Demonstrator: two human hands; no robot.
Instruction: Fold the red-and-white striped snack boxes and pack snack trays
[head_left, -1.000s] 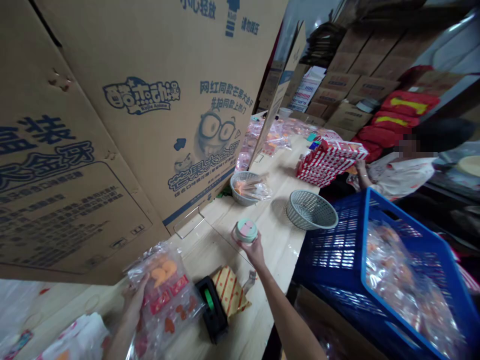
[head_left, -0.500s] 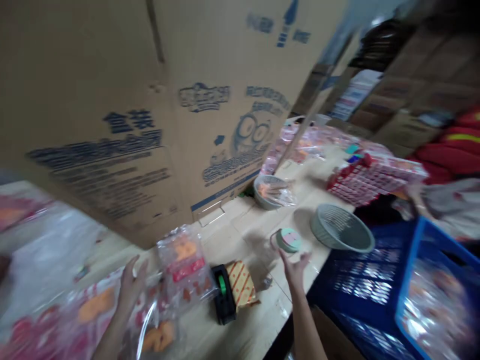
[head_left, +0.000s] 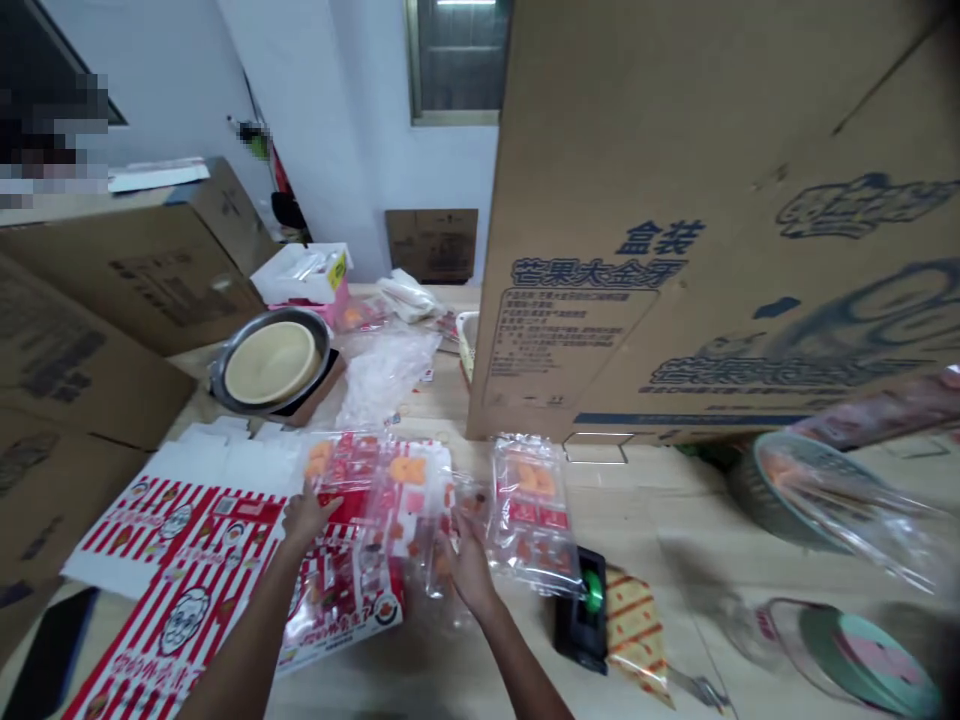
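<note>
My left hand [head_left: 306, 516] rests on the edge of a clear snack packet [head_left: 352, 470] with orange pieces that lies on red-and-white striped flat boxes [head_left: 187, 585]. My right hand [head_left: 466, 560] grips the lower edge of clear snack packets [head_left: 442, 520] beside another packet [head_left: 531, 512] with orange candy and red labels. Both hands have their fingers curled on the plastic. A black tape dispenser [head_left: 583, 608] with a green roll stands just right of my right hand.
A big printed cardboard box [head_left: 712, 220] stands behind the packets. A metal bowl with a cream basin [head_left: 268, 362] sits at the back left, with cartons [head_left: 112, 290] beyond. A round pastel-lidded container [head_left: 862, 660] and a basket [head_left: 795, 480] lie at the right. A striped wrapper [head_left: 634, 625] lies by the dispenser.
The view has swung left. My right hand left the round container and came back to the snack packets. My left hand stays on the packets over the striped boxes.
</note>
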